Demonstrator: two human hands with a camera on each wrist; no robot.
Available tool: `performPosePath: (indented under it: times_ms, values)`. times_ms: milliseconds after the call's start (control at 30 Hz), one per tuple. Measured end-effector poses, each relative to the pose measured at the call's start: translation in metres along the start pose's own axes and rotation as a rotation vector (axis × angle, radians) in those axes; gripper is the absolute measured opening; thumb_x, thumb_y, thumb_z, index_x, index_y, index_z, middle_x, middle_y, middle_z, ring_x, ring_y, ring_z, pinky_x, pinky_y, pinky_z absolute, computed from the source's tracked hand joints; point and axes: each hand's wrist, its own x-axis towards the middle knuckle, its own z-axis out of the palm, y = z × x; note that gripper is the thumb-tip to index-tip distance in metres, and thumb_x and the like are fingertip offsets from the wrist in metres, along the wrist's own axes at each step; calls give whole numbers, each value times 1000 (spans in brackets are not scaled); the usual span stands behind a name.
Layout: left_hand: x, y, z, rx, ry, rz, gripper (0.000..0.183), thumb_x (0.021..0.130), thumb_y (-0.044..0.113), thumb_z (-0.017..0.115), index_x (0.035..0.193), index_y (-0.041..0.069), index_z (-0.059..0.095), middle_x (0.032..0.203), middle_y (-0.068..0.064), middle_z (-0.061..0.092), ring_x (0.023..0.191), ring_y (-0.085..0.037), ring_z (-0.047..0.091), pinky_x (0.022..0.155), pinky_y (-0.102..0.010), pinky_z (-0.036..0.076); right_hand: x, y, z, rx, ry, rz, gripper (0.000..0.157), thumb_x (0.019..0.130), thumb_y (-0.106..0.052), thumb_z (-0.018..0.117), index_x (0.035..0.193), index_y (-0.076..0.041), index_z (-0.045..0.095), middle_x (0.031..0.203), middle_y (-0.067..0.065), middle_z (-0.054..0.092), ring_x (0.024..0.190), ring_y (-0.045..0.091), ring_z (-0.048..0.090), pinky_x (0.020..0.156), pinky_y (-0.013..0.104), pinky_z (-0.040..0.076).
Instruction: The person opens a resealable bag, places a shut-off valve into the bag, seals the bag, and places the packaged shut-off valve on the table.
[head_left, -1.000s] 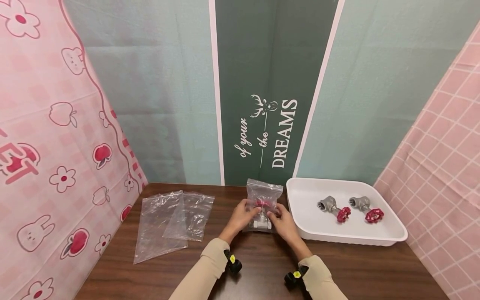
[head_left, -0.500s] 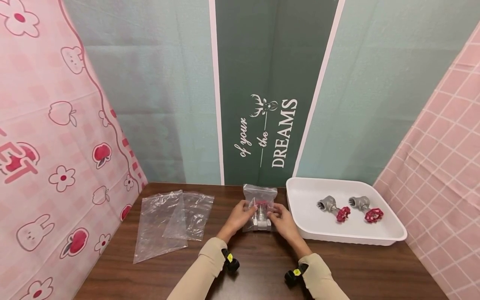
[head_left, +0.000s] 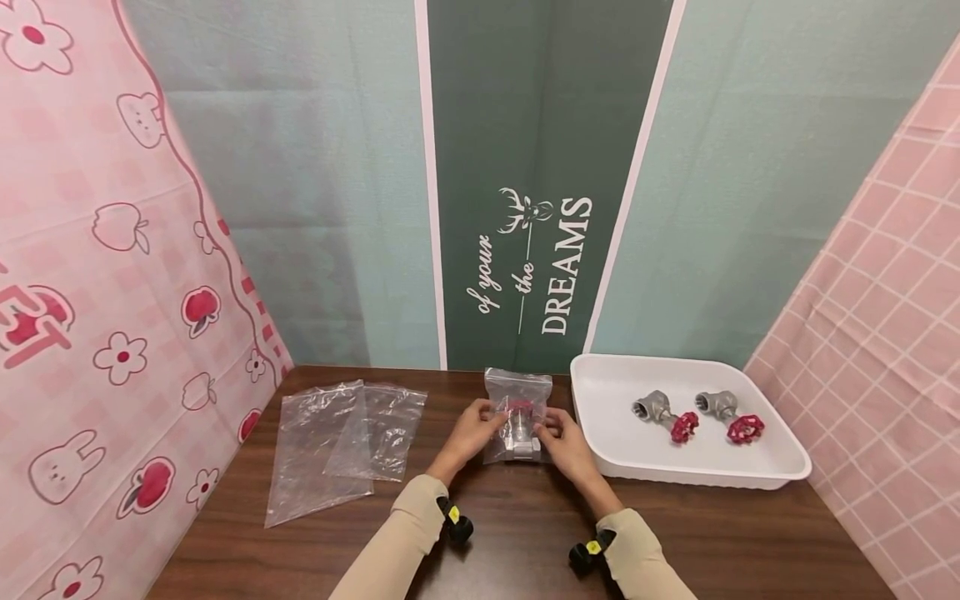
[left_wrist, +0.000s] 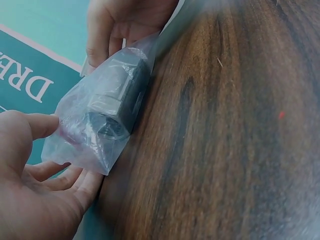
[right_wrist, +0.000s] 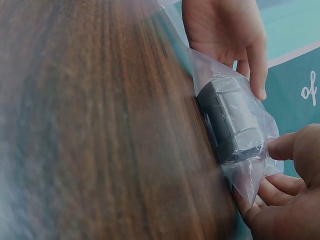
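Observation:
A clear zip bag (head_left: 517, 387) sits near the back of the table, with a steel valve (left_wrist: 117, 95) inside it. The valve's red handwheel (head_left: 519, 407) shows through the plastic, toward the bag's zip end. On the left side, my left hand (head_left: 475, 430) holds the bag, its thumb on top and its fingers under the edge. My right hand (head_left: 566, 442) grips the opposite side, thumb against the plastic and fingers curled beneath, as the right wrist view shows. The valve's threaded end faces my left hand in the left wrist view.
A white tray (head_left: 697, 479) stands at the right with two more valves in it, one valve (head_left: 663, 414) left of the other valve (head_left: 730, 417). Flat plastic bags (head_left: 315, 458) lie overlapping on the left of the wooden table (head_left: 517, 533). Fabric hangs behind and at both sides.
The bag with the valve has lowered and shifted slightly left, lying flatter. Both hands stay at its sides, and my left hand has moved a little left.

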Motion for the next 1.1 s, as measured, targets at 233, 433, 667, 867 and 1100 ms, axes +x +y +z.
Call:
performPosePath:
  times_ms: [233,433,667,867,1100]
  values:
    - [-2,1,-6,26,-9,9,48,105,29,68,138,-5,58,121,-25,72,104,-30,73,87,-44,61,-4,-6,1,3,3,4,46,103,-9,68,143,8,54,136,30,66,118,41,71,94,42,60]
    - [-3,2,-16,2,-19,6,42,107,25,65,136,-6,60,117,-25,73,95,-29,75,85,-42,64,-9,-16,2,-72,46,-72,50,100,-6,69,143,12,52,140,34,60,123,45,67,101,52,58]
    - [-8,3,-33,-73,-36,45,33,108,12,60,130,-11,59,115,-31,72,101,-43,76,84,-48,65,-15,-34,1,-177,95,-153,42,95,-3,70,134,10,60,133,31,61,121,43,64,105,57,54]
    - [-18,8,-53,-76,-12,63,27,107,6,56,127,-11,60,109,-31,74,94,-42,77,78,-46,65,-23,-52,2,-195,151,-211,34,90,1,72,124,4,69,129,24,67,115,39,65,99,55,54]
    - [-30,15,-82,-38,43,108,21,106,1,56,123,-9,62,102,-28,76,84,-32,78,72,-37,63,-34,-67,12,-67,167,-259,25,90,7,70,113,0,74,115,14,73,102,32,68,89,40,59]
